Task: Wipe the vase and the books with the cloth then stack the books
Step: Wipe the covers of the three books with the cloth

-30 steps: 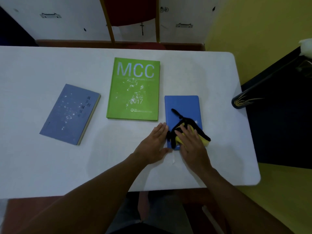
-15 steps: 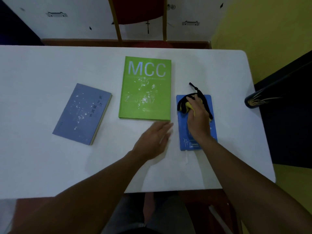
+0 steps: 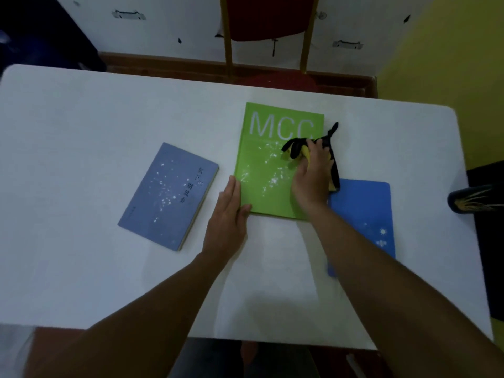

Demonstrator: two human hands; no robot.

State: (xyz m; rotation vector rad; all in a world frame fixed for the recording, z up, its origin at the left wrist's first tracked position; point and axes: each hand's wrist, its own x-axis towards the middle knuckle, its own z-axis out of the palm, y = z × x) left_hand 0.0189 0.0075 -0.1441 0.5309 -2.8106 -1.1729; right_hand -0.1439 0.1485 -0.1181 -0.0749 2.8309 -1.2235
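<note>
The right hand has moved from the small blue book to the green book, and it presses the yellow and black cloth flat on the right part of the green cover, its fingers together over the cloth. A moment ago the same hand rubbed the blue book, so I judge that this book is finished and the green one is now the book in work. The left hand also came forward: it lies open and flat on the table, with its fingers touching the near left corner of the green book, probably to keep it from sliding. White specks are visible on the green cover and also on the grey-blue book, which lies apart on the left and looks not yet wiped. The vase is only partly visible at the right edge of the view, beyond the table edge. The blue book lies near the right side of the table, just beside the green one, so there is little room there. The left half and the far part of the table are open, good for wide strokes and later for the stack. A chair stands behind the far edge.
</note>
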